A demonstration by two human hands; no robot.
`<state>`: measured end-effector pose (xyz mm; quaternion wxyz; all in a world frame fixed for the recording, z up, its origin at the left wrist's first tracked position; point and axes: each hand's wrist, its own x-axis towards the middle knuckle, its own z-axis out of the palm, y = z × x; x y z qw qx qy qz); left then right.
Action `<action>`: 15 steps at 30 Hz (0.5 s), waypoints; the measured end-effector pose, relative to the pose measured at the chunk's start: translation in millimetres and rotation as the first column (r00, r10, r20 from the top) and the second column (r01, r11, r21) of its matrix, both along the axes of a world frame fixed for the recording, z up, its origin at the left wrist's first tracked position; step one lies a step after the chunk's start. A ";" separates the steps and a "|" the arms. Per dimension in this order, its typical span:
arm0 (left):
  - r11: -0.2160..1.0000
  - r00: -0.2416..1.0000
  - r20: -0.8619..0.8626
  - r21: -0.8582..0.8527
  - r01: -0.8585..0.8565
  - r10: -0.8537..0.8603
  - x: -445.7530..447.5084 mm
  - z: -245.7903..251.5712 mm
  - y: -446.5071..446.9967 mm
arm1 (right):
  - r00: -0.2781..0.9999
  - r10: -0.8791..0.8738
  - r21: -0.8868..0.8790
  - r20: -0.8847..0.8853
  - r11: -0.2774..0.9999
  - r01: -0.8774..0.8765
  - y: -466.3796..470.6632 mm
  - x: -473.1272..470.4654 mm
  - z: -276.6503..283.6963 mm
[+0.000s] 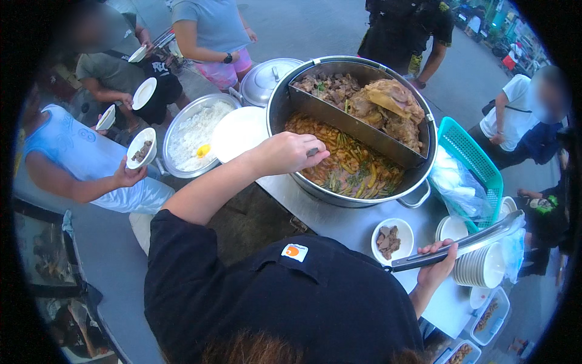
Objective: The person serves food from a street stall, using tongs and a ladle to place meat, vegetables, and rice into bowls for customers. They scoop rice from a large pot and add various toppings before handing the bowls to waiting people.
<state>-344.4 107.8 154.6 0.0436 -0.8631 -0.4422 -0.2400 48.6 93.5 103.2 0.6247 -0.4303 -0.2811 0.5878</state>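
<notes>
My left hand [298, 154] is over the near side of a large round metal pot [351, 203], its fingers pinching a small grey-brown piece [312, 152] that looks like meat. A metal divider [359, 125] splits the pot. Stew with green chilies and beans [350, 168] fills the near side; chopped meat [328, 87] and large bony chunks [391, 107] are on the far side. In my right hand [436, 266] is a pair of metal tongs [482, 239] with black handles, tips pointing away to the right. A white bowl [407, 230] of sliced meat [388, 242] stands near it.
Left of the pot are a rice pan [188, 129], a white round surface [238, 134] and a lidded pot [268, 75]. Stacked white bowls [489, 266], a green basket [489, 170] with plastic bags [459, 182] and food tubs [493, 318] are at right. People [91, 154] hold bowls at left.
</notes>
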 end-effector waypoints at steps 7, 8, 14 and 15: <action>0.983 0.976 0.116 -0.008 -0.183 0.182 -7.5 -5.4 5.2 | 1.000 0.005 -0.031 -0.017 1.000 -0.005 -2.5 -2.3 0.4; 0.977 0.968 0.137 -0.008 -0.212 0.211 -8.1 -8.7 7.7 | 1.000 0.008 -0.030 -0.017 1.000 -0.009 -2.6 -2.4 1.1; 0.860 0.711 0.482 -0.285 -0.424 0.511 -29.4 -14.0 29.9 | 1.000 0.002 -0.035 -0.009 0.999 -0.002 -3.2 -0.8 3.8; 0.854 0.653 0.552 -0.308 -0.418 0.519 -38.0 -10.7 35.0 | 1.000 0.000 -0.029 -0.005 1.000 0.000 -3.2 -0.2 3.4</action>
